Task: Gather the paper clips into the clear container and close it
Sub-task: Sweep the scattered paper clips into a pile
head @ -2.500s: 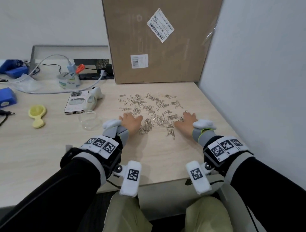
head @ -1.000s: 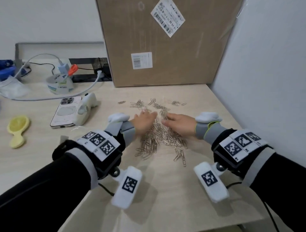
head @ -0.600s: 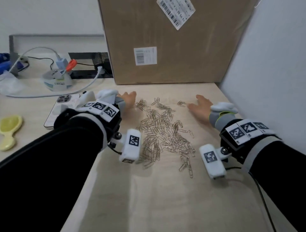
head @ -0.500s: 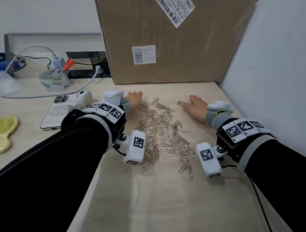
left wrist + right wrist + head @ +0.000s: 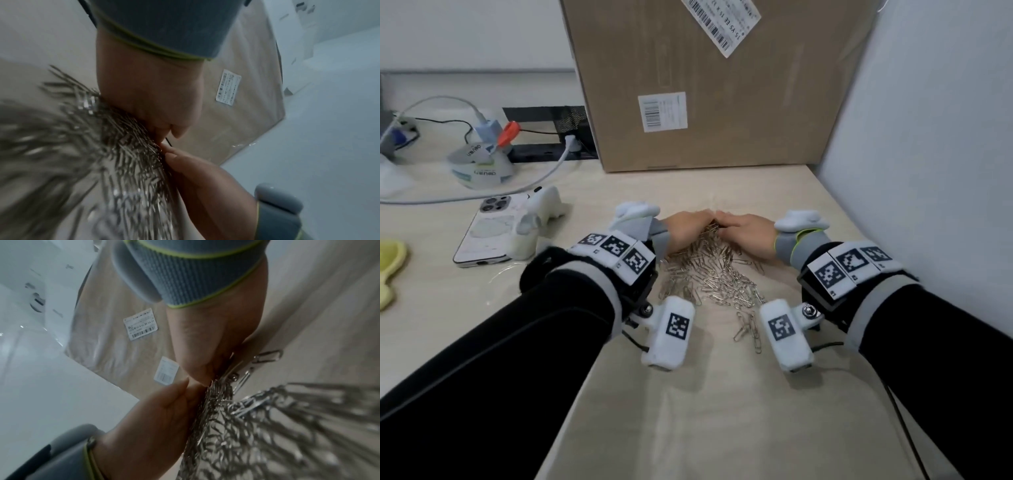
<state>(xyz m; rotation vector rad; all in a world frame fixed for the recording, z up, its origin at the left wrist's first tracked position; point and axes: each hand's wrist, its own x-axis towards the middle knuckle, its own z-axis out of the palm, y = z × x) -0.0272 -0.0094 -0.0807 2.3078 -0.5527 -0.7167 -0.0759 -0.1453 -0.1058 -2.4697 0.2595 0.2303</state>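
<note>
From the head camera, the left hand (image 5: 683,230) and right hand (image 5: 748,232) are lying flat-fingered, grasping nothing, fingertips meeting beyond the heap of silver wire paper clips (image 5: 710,274), which is lying toward the body. The wrist cameras are showing both palms walling the heap. No clear container is showing.

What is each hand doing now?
Left hand: open, pressing against the paper clips.
Right hand: open, pressing against the same pile.
</note>
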